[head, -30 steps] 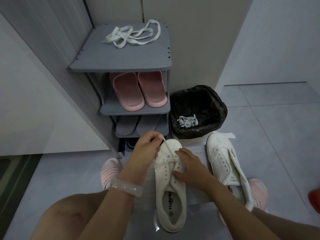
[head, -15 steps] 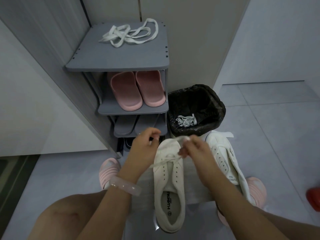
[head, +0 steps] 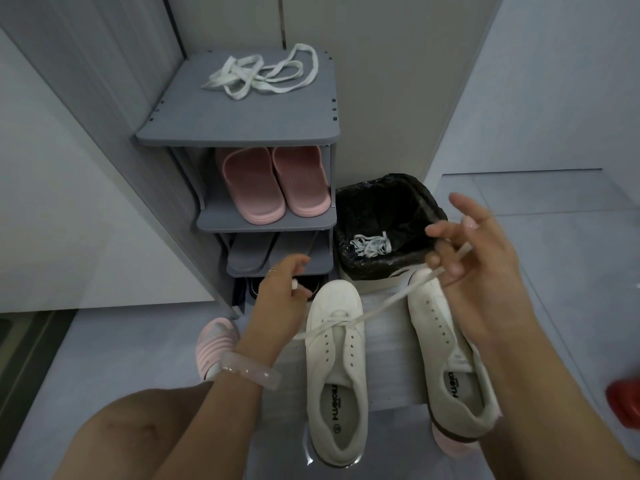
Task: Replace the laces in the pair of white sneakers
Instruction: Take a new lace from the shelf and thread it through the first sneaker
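Observation:
Two white sneakers lie on the floor, toes pointing away from me. The left sneaker [head: 337, 368] has a white lace [head: 388, 301] threaded through its front eyelets. My right hand [head: 481, 271] pinches one end of that lace, pulled taut up and to the right above the right sneaker [head: 446, 348]. That right sneaker has bare eyelets. My left hand [head: 280, 289] grips the other lace end just left of the left sneaker's toe. A loose white lace [head: 263, 76] lies on top of the grey shoe rack [head: 242, 133].
A black-lined bin [head: 384, 209] behind the sneakers holds a bundle of old laces [head: 370, 245]. Pink slippers [head: 273, 183] sit on the rack's shelf. My feet wear pink slippers [head: 216, 344]. A red object [head: 625, 403] lies at the right edge. Grey floor tiles spread to the right.
My right hand left the sneaker's tongue, took the lace end and drew it up and to the right, well away from the shoe. My left hand stayed by the toe.

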